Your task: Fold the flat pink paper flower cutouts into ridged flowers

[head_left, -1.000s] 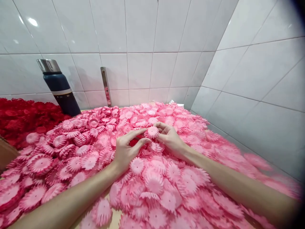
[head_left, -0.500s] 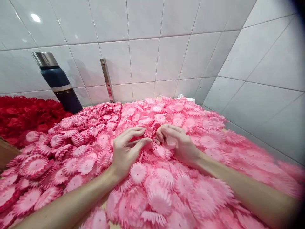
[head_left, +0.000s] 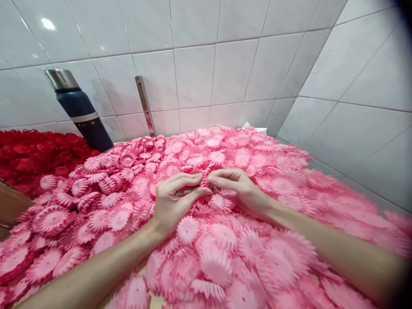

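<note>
Fringed pink flower pieces [head_left: 217, 266], round with curled edges and a small centre hole, are heaped under both hands. My left hand [head_left: 175, 199] holds one pink flower piece [head_left: 205, 181] between thumb and fingers. Fingers closed in a pinch, my right hand [head_left: 240, 186] meets the same piece from the right, fingertips almost touching those of the left. Much of the held piece is hidden by the fingers.
A dark blue bottle [head_left: 84, 113] with a steel cap stands behind the heap at left, beside a red pile of similar pieces [head_left: 35, 150]. A metal strip [head_left: 144, 105] is fixed to the white tiled wall [head_left: 193, 81]. A brown block [head_left: 11, 204] shows at the left edge.
My right hand has turned from a curled fist shape into a fingertip pinch and moved slightly left. My left hand has shifted slightly right. The view has tilted a little.
</note>
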A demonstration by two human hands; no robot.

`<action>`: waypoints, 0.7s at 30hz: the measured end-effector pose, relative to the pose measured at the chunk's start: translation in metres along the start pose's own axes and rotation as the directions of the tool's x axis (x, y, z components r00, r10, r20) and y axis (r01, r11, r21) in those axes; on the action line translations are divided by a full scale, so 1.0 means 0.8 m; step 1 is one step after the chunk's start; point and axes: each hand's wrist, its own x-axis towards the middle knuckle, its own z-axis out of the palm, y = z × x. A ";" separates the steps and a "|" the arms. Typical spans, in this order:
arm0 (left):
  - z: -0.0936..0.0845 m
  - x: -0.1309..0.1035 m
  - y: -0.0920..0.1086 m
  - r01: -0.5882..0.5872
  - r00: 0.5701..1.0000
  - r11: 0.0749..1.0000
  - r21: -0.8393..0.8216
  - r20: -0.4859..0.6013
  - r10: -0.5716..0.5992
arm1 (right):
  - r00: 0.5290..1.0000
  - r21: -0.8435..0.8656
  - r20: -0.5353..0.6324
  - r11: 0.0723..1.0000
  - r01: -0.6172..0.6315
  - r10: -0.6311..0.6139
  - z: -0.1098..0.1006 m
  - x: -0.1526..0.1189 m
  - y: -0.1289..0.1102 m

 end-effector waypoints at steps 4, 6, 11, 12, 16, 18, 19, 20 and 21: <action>0.000 -0.001 -0.001 0.060 0.997 0.991 -0.118 0.046 -0.055 | 0.997 0.093 -0.047 0.994 -0.061 0.065 0.001 0.000 -0.001; -0.001 -0.001 -0.001 0.075 0.996 0.988 -0.136 0.062 -0.067 | 0.995 0.113 -0.058 0.991 -0.072 0.079 0.002 -0.001 -0.002; 0.001 -0.002 0.000 0.165 0.984 0.970 -0.181 0.091 -0.151 | 0.992 0.136 -0.082 0.987 -0.083 0.095 0.001 -0.001 -0.001; 0.002 -0.002 0.001 0.189 0.980 0.962 -0.197 0.100 -0.172 | 0.991 0.144 -0.086 0.986 -0.090 0.103 0.001 -0.001 -0.001; 0.002 -0.003 0.004 0.263 0.962 0.940 -0.219 0.134 -0.238 | 0.989 0.155 -0.086 0.982 -0.108 0.123 -0.001 -0.001 0.000; 0.002 -0.002 0.005 0.281 0.957 0.938 -0.204 0.133 -0.258 | 0.987 0.158 -0.089 0.980 -0.118 0.133 -0.002 -0.001 0.000; 0.002 -0.002 0.006 0.287 0.955 0.938 -0.193 0.129 -0.266 | 0.987 0.161 -0.091 0.980 -0.119 0.135 -0.002 -0.001 0.000; 0.002 -0.001 0.006 0.293 0.954 0.938 -0.185 0.125 -0.273 | 0.987 0.163 -0.093 0.980 -0.118 0.134 -0.002 -0.001 -0.001; 0.001 -0.001 0.006 0.296 0.953 0.938 -0.182 0.123 -0.277 | 0.987 0.164 -0.096 0.980 -0.113 0.130 -0.002 -0.001 -0.001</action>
